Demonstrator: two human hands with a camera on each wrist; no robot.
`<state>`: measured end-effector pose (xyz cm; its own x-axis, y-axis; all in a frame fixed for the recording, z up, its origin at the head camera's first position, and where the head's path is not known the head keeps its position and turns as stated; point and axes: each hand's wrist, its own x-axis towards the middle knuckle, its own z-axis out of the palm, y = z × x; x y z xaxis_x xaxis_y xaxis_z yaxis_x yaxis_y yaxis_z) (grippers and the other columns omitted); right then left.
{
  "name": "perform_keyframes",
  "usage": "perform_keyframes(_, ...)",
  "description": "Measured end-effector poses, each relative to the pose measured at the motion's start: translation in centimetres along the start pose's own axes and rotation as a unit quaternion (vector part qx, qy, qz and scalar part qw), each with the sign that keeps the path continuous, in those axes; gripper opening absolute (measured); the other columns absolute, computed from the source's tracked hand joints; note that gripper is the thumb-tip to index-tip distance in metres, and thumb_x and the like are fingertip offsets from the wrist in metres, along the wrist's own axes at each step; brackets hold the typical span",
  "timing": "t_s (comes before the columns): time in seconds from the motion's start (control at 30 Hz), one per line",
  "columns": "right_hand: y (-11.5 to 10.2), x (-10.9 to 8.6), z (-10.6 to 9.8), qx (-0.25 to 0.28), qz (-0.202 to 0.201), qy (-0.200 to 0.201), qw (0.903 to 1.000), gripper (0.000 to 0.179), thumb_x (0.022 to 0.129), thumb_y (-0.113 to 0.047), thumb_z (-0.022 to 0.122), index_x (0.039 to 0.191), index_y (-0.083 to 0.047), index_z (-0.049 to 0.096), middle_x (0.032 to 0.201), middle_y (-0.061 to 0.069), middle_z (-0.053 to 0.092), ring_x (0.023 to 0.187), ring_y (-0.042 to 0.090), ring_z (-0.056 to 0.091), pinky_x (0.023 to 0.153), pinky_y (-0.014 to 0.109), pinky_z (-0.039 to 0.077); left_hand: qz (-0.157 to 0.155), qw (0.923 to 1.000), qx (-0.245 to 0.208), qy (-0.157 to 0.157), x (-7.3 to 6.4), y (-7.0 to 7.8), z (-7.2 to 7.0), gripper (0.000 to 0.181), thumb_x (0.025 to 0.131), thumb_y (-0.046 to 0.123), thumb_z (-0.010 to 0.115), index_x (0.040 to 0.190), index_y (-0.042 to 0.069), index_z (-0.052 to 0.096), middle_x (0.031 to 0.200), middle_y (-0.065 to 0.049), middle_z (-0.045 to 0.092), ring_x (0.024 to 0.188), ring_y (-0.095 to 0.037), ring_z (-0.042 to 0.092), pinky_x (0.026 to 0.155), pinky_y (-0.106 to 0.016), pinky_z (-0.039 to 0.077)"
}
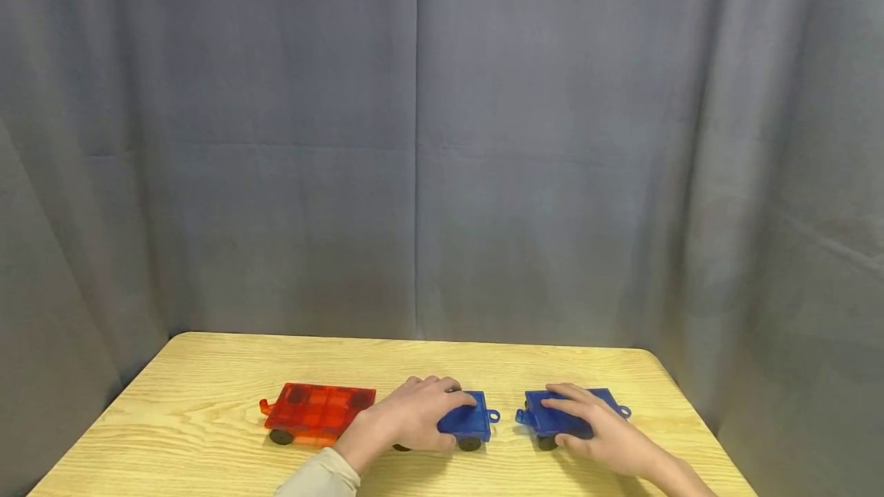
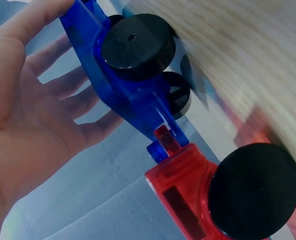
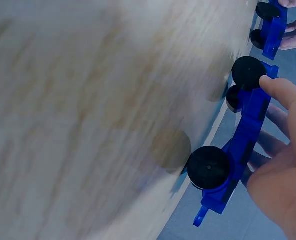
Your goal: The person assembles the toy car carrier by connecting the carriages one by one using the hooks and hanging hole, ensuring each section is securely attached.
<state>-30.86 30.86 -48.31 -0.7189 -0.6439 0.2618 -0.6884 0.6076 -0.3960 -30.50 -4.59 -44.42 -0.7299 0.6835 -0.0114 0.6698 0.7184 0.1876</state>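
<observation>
My left hand (image 1: 414,416) grips a blue toy train car (image 1: 471,422) with black wheels, thumb on the near edge and fingers over the top. A red toy train car (image 1: 321,409) stands left of it; in the left wrist view, the red car's end (image 2: 170,140) meets the blue coupling and looks hooked to it. Farther right, my right hand (image 1: 608,436) holds a second blue car (image 1: 562,426), its thumb on the near side by a wheel (image 3: 248,72). A short gap separates the two blue cars, the ring (image 1: 493,416) of one facing the hook (image 1: 522,416) of the other.
The cars stand in a row across a light wood table (image 1: 173,420) with rounded far corners. Grey curtains (image 1: 414,175) hang behind the table and along both sides.
</observation>
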Motion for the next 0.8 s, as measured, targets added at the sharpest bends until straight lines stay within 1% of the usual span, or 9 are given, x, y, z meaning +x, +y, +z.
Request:
perform_keyframes(0.13,0.1,0.0,0.3,-0.008,-0.009,0.016,0.9998,0.05,0.098,-0.035,0.07,0.14,-0.01,0.062,0.149,0.019,0.047,0.134,0.049,0.043,0.094,0.071,0.039,0.005,1.0,-0.001,-0.006,0.1,-0.2,-0.3,0.057,0.088,0.043,0.076,0.142,0.037,0.059,0.14,0.007,0.054,0.123,-0.016,0.052,0.1,-0.048,0.044)
perform_keyframes(0.27,0.1,-0.2,0.6,-0.012,-0.018,0.029,0.9994,0.049,0.097,-0.033,0.071,0.139,-0.009,0.063,0.148,0.019,0.049,0.134,0.05,0.043,0.094,0.073,0.039,0.009,0.9999,-0.005,-0.008,0.3,-0.2,-0.6,0.058,0.086,0.043,0.078,0.141,0.036,0.06,0.139,0.007,0.055,0.121,-0.015,0.053,0.098,-0.046,0.046)
perform_keyframes(0.37,0.1,-0.1,0.9,-0.003,-0.02,0.026,0.9995,0.049,0.097,-0.033,0.071,0.139,-0.009,0.063,0.148,0.021,0.048,0.134,0.052,0.041,0.093,0.075,0.037,0.008,0.9999,-0.011,-0.007,0.3,-0.3,-0.7,0.058,0.086,0.044,0.079,0.141,0.036,0.06,0.139,0.007,0.055,0.118,-0.014,0.055,0.097,-0.045,0.047)
perform_keyframes(0.53,-0.1,0.1,1.3,0.013,-0.011,0.014,0.9998,0.049,0.098,-0.035,0.069,0.14,-0.01,0.063,0.15,0.02,0.047,0.135,0.052,0.04,0.095,0.076,0.035,0.011,0.9998,-0.015,-0.006,0.3,-0.4,-0.7,0.059,0.085,0.045,0.08,0.141,0.036,0.06,0.139,0.007,0.055,0.117,-0.014,0.056,0.097,-0.047,0.048)
perform_keyframes(0.7,-0.5,0.4,1.4,0.013,-0.018,0.015,0.9996,0.049,0.098,-0.034,0.069,0.14,-0.008,0.063,0.15,0.02,0.048,0.134,0.053,0.04,0.094,0.076,0.035,0.019,0.9996,-0.018,-0.007,0.5,-0.7,-0.8,0.061,0.086,0.044,0.08,0.142,0.036,0.059,0.14,0.008,0.054,0.119,-0.012,0.056,0.097,-0.047,0.047)
perform_keyframes(0.8,-0.6,0.7,1.4,0.017,-0.02,0.013,0.9996,0.049,0.098,-0.034,0.069,0.139,-0.007,0.063,0.15,0.02,0.048,0.134,0.054,0.039,0.094,0.077,0.034,0.017,0.9996,-0.022,-0.005,0.5,-0.8,-0.8,0.061,0.086,0.044,0.08,0.142,0.036,0.059,0.139,0.008,0.054,0.119,-0.012,0.056,0.098,-0.048,0.047)
